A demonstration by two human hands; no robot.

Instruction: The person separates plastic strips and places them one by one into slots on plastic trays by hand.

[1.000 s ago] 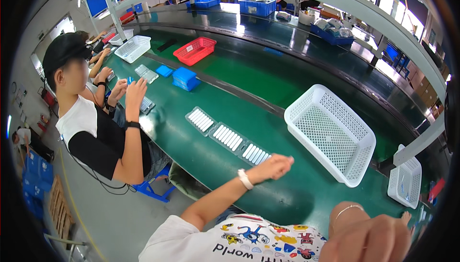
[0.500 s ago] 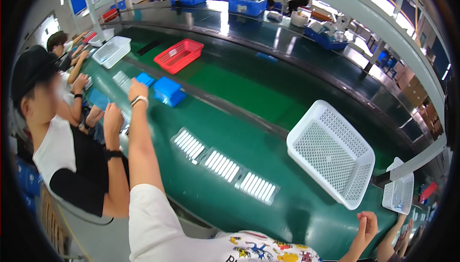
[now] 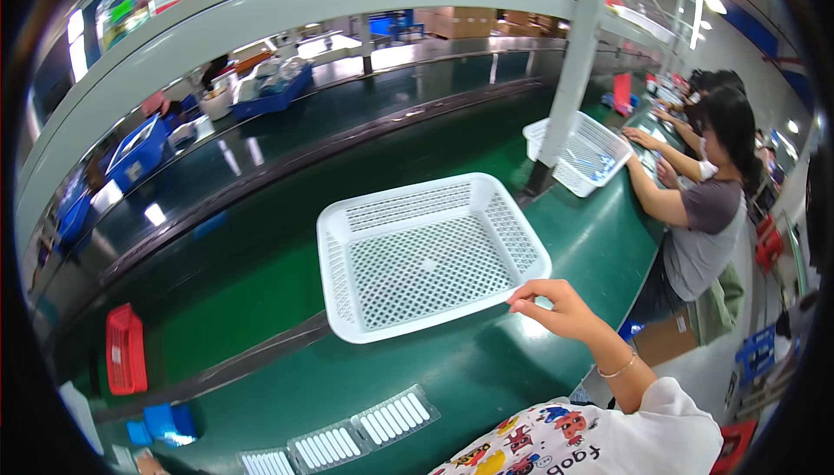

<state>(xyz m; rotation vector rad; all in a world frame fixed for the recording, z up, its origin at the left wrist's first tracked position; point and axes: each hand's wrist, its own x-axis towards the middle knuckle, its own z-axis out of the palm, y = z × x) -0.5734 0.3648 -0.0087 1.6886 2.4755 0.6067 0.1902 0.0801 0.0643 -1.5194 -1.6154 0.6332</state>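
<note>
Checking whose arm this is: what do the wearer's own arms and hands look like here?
Only the right hand shows: bare, no glove, with a thin bracelet at the wrist. Its arm comes out of a short white sleeve on a cartoon-printed shirt. The left is out of view.

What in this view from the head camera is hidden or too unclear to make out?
- Left hand: not in the head view at all.
- Right hand: fingertips at the rim of the white perforated plastic basket; whether it grips or only touches is unclear.
- Far white basket: contents too small, partly behind the grey post.
- Clear trays of white strips: cut off by the lower edge.
</note>
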